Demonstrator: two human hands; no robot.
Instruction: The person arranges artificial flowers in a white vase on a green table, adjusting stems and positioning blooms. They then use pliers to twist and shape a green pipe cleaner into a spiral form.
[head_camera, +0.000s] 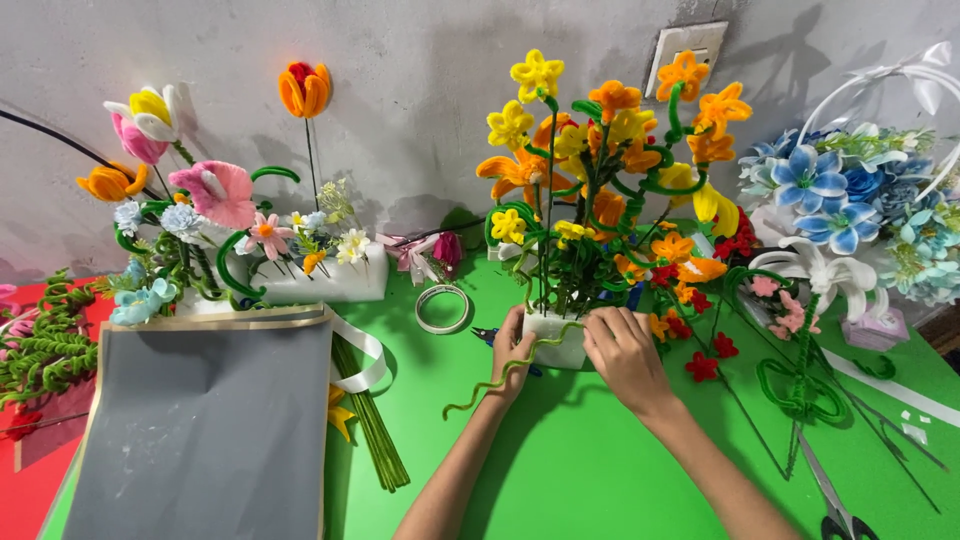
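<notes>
— Count?
— One white foam block (556, 345), one curly green wire (500, 378), two hands.
— Position?
— My left hand (511, 350) and right hand (624, 352) flank the block; the wire is pinched in my closed fingers (596, 325) across its front.

From my seat, the white foam block (556, 350) is mostly hidden behind my left hand (512, 352) and right hand (622, 352), and I cannot see where the curly green stem (497, 381) ends under my fingers. The stems of the yellow and orange flowers (600, 160) crowd together, so their bases cannot be made out. The scissors (838, 510) are cut off by the bottom edge, as is the grey sheet (205, 430). Blue-handled pliers (488, 336) peek out only partly behind my left hand. The white basket handle (915, 80) runs off the right edge.
</notes>
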